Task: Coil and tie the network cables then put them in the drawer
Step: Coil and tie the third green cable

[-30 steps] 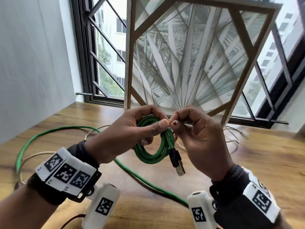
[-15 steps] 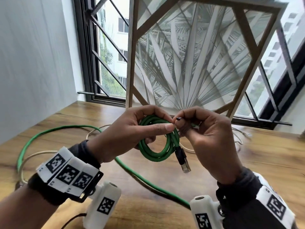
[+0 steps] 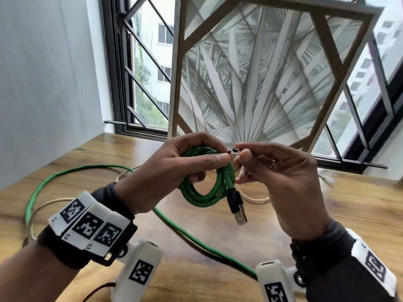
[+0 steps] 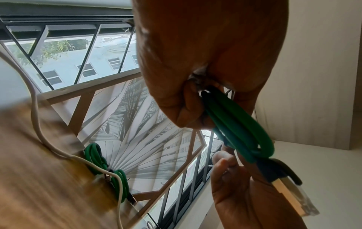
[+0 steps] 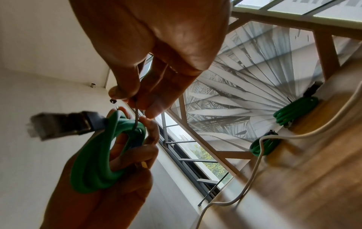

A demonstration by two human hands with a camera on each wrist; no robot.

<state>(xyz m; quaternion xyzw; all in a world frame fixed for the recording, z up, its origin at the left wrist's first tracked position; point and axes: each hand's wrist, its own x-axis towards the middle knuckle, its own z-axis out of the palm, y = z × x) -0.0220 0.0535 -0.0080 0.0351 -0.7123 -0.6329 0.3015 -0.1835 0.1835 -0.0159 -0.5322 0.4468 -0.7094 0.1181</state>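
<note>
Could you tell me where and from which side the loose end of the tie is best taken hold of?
Take the tie by its short free tip, which stands up above the coil between the left hand and right hand. Come from above: that is probably the freest side, with fingers at both sides and the plug hanging below.

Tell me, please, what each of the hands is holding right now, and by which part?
The left hand grips the coiled green cable at the top of its loops. The right hand pinches a thin dark tie near its free end, beside the coil.
</note>
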